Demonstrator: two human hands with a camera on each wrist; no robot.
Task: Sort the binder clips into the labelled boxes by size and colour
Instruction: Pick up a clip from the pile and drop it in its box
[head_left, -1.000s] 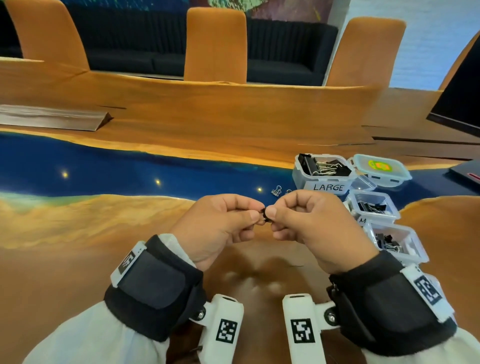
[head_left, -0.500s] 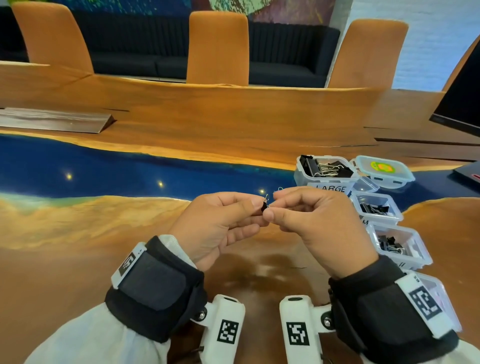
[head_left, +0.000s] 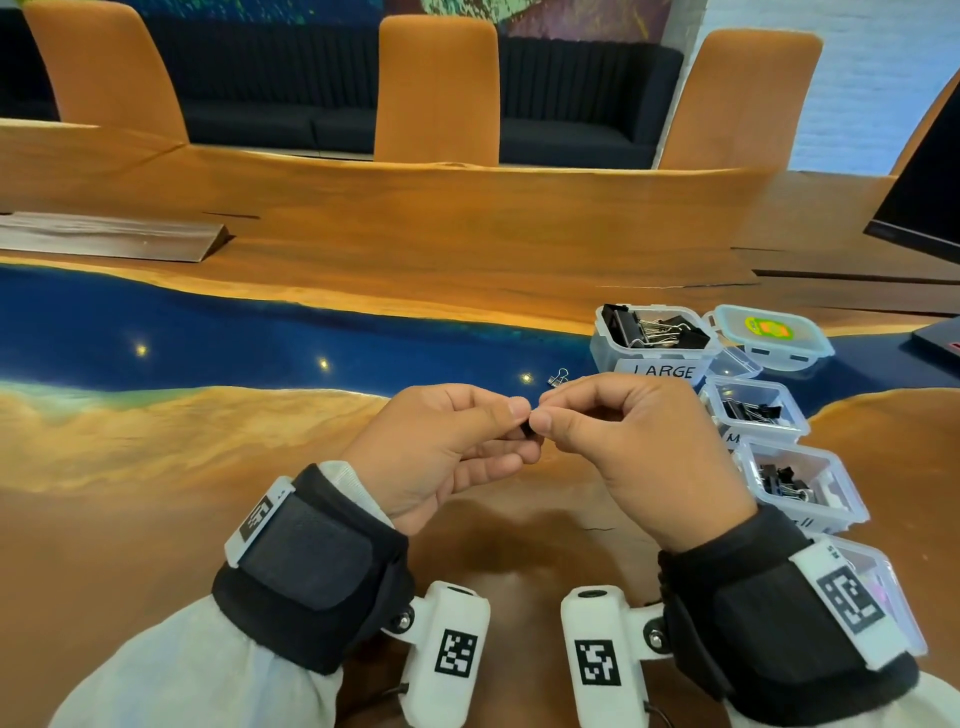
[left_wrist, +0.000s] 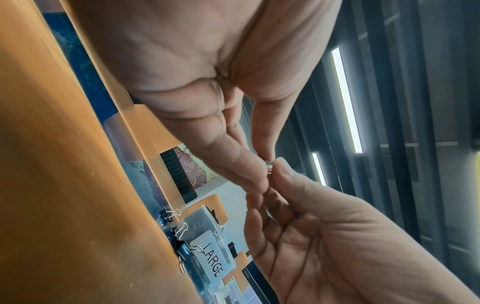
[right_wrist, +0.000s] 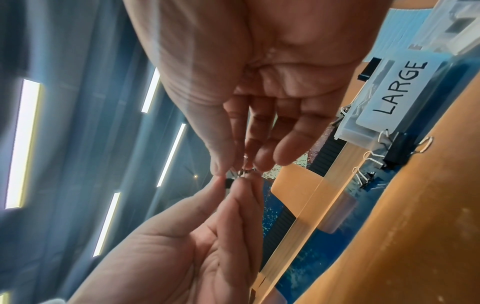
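The wood-and-blue-resin counter (head_left: 208, 519) fills the scene, with orange chairs (head_left: 436, 88) behind its far edge. On its right side a row of clear plastic boxes runs from far to near: the box marked LARGE (head_left: 655, 353) farthest, holding big black clips, then a second box (head_left: 754, 410) and a third box (head_left: 802, 480), each with smaller black clips. A closed lidded tub (head_left: 771, 336) sits right of the LARGE box. At near centre the left hand (head_left: 441, 452) and right hand (head_left: 639, 447) meet fingertip to fingertip above the counter, both pinching one small black binder clip (head_left: 527, 429). A loose clip (head_left: 558, 376) lies on the blue strip just left of the LARGE box.
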